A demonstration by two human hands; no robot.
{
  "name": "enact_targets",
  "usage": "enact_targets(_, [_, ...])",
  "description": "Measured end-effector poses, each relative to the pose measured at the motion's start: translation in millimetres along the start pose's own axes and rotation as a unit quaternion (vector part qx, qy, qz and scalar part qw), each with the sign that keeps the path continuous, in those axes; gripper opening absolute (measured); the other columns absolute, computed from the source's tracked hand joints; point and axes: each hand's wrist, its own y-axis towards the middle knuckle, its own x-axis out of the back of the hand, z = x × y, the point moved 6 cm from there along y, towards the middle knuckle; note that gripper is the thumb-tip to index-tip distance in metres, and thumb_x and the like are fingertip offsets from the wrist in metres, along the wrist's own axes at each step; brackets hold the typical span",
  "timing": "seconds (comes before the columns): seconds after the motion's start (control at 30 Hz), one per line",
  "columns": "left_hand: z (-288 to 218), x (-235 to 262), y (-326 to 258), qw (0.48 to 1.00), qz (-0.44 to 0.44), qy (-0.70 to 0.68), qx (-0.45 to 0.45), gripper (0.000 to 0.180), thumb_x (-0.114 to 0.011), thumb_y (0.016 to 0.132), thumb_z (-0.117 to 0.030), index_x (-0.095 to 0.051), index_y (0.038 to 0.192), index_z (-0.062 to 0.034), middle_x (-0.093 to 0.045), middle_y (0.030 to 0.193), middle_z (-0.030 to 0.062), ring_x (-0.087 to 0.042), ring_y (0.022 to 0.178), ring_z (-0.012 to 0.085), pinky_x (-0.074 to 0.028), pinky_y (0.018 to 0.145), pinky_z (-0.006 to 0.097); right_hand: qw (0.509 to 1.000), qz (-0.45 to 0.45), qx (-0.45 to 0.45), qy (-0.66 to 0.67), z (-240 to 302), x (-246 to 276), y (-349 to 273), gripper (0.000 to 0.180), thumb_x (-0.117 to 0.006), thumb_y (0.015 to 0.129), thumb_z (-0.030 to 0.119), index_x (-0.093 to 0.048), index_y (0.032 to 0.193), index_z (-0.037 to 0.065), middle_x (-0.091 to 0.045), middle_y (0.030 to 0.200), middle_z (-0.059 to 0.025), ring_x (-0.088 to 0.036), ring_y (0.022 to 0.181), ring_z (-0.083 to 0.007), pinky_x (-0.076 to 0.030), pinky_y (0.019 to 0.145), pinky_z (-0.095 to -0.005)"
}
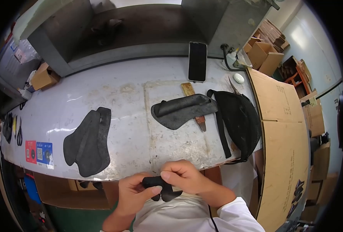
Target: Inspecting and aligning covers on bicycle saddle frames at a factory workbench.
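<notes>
A long, scuffed white workbench fills the middle of the view, backed by a grey metal machine housing, with a tall sheet of brown cardboard standing along its right end. On the bench, the largest loose item is a black pouch-like bag with a strap hanging over the near edge; left of it lies a dark grey curved leather-like piece resting on a wooden-handled tool, most of which is hidden beneath it. Further left lies a stack of black cut pieces of similar curved shape. A black smartphone stands propped against the housing. Below the near edge of the bench, both hands hold one small black piece close to the body. The left hand cups it from below with fingers curled and the thumb pressed on its top face. The right hand closes over it from above, fingertips pinched tight on its upper edge. The hands cover most of the small piece, so its full outline cannot be made out; only its rounded lower lobes show. At the far left rim, dark tools are bent by the lens and hard to identify.
</notes>
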Motion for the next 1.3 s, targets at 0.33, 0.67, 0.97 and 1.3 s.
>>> enact_targets(0.33, [26,12,12,0.971,-0.03,-0.224,0.081,0.021,-0.069,0.083,0.003,-0.063,0.103,0.0051,-0.069,0.092,0.0142,-0.068,0.078,0.0209,-0.059,0.071,0.035,0.994,0.008,0.055,-0.092,15,-8,-4,0.023,-0.052,0.099,0.016,-0.055,0.082,0.0,-0.051,0.065,-0.0112,-0.053,0.056,-0.0228,-0.041,0.054,-0.0333])
enact_targets(0.67, [36,11,15,0.957,-0.045,-0.268,0.105,0.019,-0.069,0.085,0.001,-0.064,0.103,0.0034,-0.069,0.092,0.0113,-0.068,0.077,0.017,-0.058,0.071,0.031,0.936,0.057,-0.173,0.3,-40,-21,-16,0.027,-0.053,0.101,0.018,-0.058,0.084,-0.002,-0.048,0.061,0.0039,-0.043,0.054,-0.0085,-0.037,0.053,-0.0272])
enact_targets(0.97, [25,9,21,0.972,-0.023,-0.232,0.043,0.017,-0.069,0.083,0.002,-0.064,0.1,0.0038,-0.07,0.091,0.0129,-0.068,0.076,0.0175,-0.057,0.07,0.03,0.935,0.046,-0.168,0.31,-43,-24,-17,0.027,-0.061,0.098,0.023,-0.066,0.089,-0.002,-0.056,0.072,0.0062,-0.045,0.069,-0.0025,-0.039,0.059,-0.0231])
enact_targets(1.3, [17,22,20,0.974,-0.092,-0.206,0.016,0.015,-0.07,0.083,-0.001,-0.064,0.096,0.0005,-0.07,0.089,0.0111,-0.068,0.077,0.018,-0.057,0.068,0.031,0.948,0.263,-0.105,0.148,-45,-32,-22,0.035,-0.067,0.094,0.026,-0.062,0.074,-0.002,-0.053,0.06,0.0016,-0.043,0.057,-0.0052,-0.036,0.051,-0.0261])
